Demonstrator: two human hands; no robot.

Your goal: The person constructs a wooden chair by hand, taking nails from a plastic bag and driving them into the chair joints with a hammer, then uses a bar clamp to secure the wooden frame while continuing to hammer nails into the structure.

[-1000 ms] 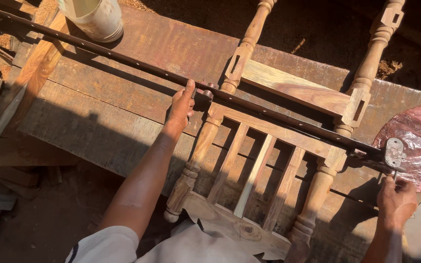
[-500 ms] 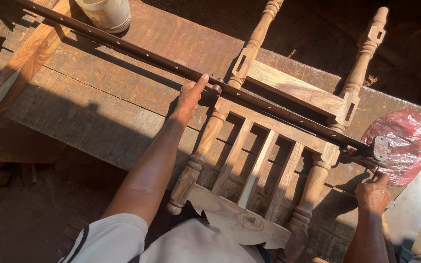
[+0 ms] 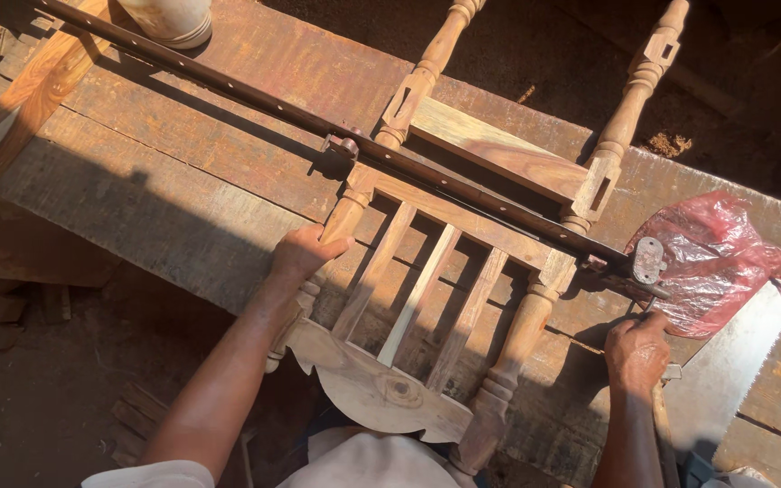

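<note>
A wooden chair frame (image 3: 427, 298) with turned posts and several slats lies flat on a plank workbench (image 3: 183, 154). A long dark metal bar clamp (image 3: 445, 176) with holes runs diagonally across the frame. My left hand (image 3: 305, 253) grips the frame's left turned post. My right hand (image 3: 636, 352) is closed around the clamp's screw handle, just below the clamp head (image 3: 648, 262) at the frame's right side.
A red plastic bag (image 3: 716, 258) and a hand saw blade (image 3: 725, 370) lie on the bench at right. A pale bucket (image 3: 169, 20) stands at the top left, beside a wooden beam (image 3: 33, 99). Scrap wood lies on the dirt floor at left.
My left hand has left the clamp bar and come down onto the frame's left post. The view has shifted, and my right hand stays at the clamp's handle.
</note>
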